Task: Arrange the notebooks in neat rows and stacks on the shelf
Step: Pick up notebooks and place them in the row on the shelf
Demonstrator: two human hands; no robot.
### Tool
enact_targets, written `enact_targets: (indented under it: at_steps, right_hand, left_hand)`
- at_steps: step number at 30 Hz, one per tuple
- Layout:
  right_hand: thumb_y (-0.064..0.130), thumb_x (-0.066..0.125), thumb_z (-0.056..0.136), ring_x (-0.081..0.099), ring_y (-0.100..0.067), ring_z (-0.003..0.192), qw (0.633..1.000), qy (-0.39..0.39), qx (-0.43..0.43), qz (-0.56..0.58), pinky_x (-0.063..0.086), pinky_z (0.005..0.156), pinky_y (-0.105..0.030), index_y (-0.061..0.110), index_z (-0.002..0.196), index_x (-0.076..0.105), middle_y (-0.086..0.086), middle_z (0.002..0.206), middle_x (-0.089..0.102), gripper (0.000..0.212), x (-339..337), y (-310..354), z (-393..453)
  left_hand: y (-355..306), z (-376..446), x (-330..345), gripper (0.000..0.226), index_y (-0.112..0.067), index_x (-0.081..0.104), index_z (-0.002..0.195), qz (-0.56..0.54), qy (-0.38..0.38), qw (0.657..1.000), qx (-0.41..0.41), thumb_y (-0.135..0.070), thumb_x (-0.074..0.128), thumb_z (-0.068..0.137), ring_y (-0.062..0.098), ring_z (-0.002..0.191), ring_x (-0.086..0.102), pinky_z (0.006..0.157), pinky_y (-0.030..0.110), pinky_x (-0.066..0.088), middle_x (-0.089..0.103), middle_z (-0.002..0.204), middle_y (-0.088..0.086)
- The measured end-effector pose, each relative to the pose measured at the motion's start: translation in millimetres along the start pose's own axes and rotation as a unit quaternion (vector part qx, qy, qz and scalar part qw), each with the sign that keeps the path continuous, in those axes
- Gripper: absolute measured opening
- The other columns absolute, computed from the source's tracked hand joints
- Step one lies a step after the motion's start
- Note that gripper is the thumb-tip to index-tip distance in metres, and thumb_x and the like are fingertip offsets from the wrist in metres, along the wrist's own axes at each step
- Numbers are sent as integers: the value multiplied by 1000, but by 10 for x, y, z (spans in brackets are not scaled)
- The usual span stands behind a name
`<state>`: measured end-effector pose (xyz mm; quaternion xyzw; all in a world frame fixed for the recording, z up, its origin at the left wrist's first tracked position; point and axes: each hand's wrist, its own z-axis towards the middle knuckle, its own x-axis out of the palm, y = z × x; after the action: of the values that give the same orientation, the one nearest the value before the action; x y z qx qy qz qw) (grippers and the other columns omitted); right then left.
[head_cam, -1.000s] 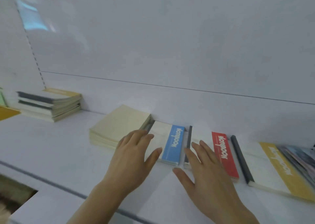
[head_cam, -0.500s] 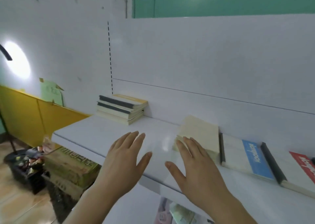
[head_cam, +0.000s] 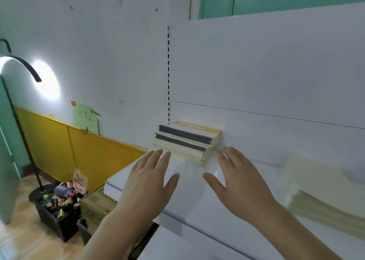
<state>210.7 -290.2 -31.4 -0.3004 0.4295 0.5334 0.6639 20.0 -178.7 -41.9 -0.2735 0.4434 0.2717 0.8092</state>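
Observation:
A stack of notebooks (head_cam: 187, 143) with dark grey spines and a yellow cover on top sits at the left end of the white shelf (head_cam: 197, 204), against the back panel. The stack is slightly uneven. My left hand (head_cam: 150, 182) hovers open over the shelf just in front of the stack's left corner. My right hand (head_cam: 239, 180) is open too, its fingertips close to the stack's right side. Neither hand holds anything. A cream stack of notebooks (head_cam: 324, 192) lies blurred on the shelf at the right.
Left of the shelf stand a yellow panel (head_cam: 79, 153), a black lamp stand (head_cam: 21, 121) with a lit head, a black crate of bottles (head_cam: 57, 206) and a cardboard box (head_cam: 96, 204) on the floor. The shelf's left edge drops off there.
The view has swung left along the shelf. Both hands moved left with it, from the row of blue and red notebooks to the far-left stack, staying open.

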Motion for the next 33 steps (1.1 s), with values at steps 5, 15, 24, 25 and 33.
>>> enact_targets:
  at_steps: [5,15,24,25,33]
  right_hand:
    - [61,23,94,27,-23,141,1000,-25,12,-8,27,115,-39,14,146,34,-5,151,35,71,295,-42,752]
    - [45,22,97,53,-27,117,996,19,55,-70,41,103,-41,10,125,57,-6,123,61,57,766,-121,1538]
    - [42,44,96,60,-17,77,989,-18,139,-38,47,68,-35,24,90,67,7,82,68,30,568,94,1527]
    - [44,43,96,60,-16,74,988,-27,148,-36,48,67,-35,24,90,67,7,80,68,32,536,134,1504]
    - [32,49,96,56,-15,57,931,-305,165,-114,40,48,-28,23,85,68,11,65,61,24,301,925,1283]
  left_hand:
    - [287,642,92,64,-27,23,156,16,7,999,30,-56,33,100,14,150,19,121,32,17,26,162,-9]
    - [669,1504,496,68,-25,9,158,-2,50,994,99,-57,27,102,19,153,4,125,37,11,10,166,0]
    - [1006,1784,660,57,-21,38,150,-83,10,980,182,-50,37,101,23,148,23,122,42,21,35,157,2]
    - [1034,1786,673,55,-20,41,148,-109,-4,976,187,-46,42,100,24,147,26,121,43,25,38,155,4]
    - [817,1596,335,64,-31,33,150,-505,27,859,85,-59,38,93,-2,125,49,100,18,43,51,138,-17]
